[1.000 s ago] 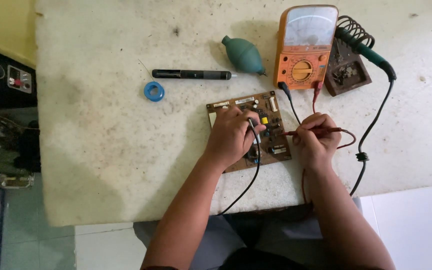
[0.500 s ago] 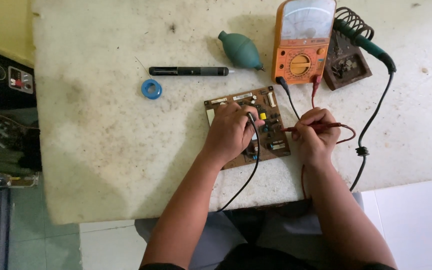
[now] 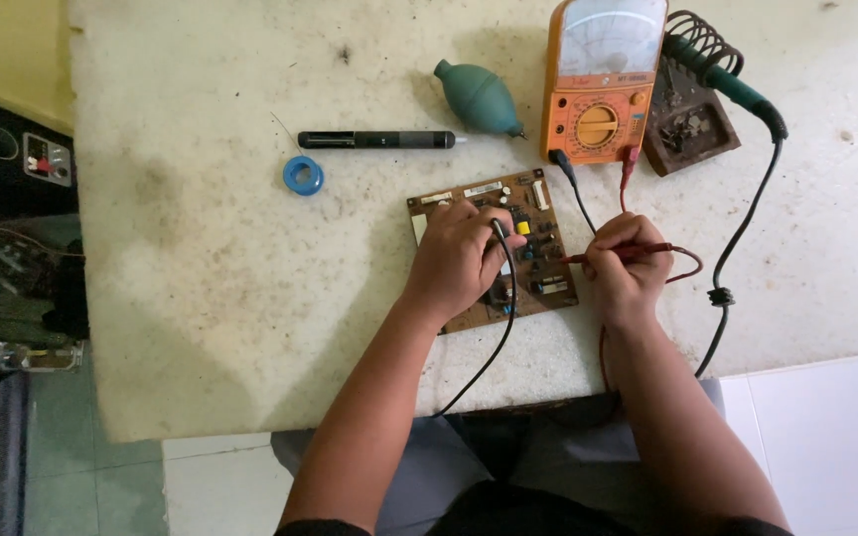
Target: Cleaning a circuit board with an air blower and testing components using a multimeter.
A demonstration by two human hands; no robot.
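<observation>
The left hand (image 3: 459,260) pinches a black probe (image 3: 500,238) onto the brown rectangular circuit board (image 3: 538,223) lying mid-surface; the right hand's (image 3: 623,273) grip holds a red probe (image 3: 608,255), its tip at the board's 3 o'clock edge. Both tips probably want steady, upright contact while the orange analogue multimeter (image 3: 603,79) at 12 o'clock is read.

A big pale stone desk (image 3: 230,288) fills most of the view. Its top is worn, with dark stains and little specks. Daylight falls softly on it. Far to the left of the fingers stands a yellow wall (image 3: 7,45), and below it a black box (image 3: 12,164) with a round dial. Under the desk lies a grey tiled floor (image 3: 81,476). A white tile (image 3: 826,437) shows low on the right.
</observation>
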